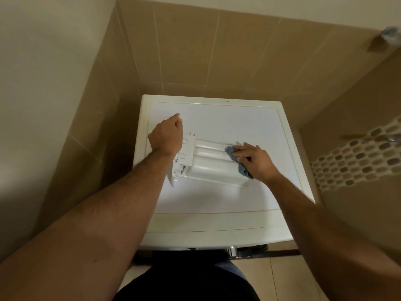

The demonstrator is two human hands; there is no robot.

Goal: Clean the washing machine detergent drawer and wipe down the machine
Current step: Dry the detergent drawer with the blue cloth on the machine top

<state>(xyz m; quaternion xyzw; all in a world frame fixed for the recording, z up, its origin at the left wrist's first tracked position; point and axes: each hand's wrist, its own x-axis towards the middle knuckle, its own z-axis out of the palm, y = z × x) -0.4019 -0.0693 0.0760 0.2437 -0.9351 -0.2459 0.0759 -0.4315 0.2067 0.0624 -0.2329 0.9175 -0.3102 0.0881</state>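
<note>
The white detergent drawer lies upside down on the flat top of the white washing machine, its front panel to the left. My left hand grips the drawer's left end, fingers curled over the panel. My right hand presses a blue-grey cloth onto the drawer's right end, fingers curled round the cloth. Part of the cloth hangs below my palm.
Beige tiled walls close in behind and to the left of the machine. A mosaic tile band runs along the right wall. A metal fixture sticks out at the top right. My dark clothing fills the bottom centre.
</note>
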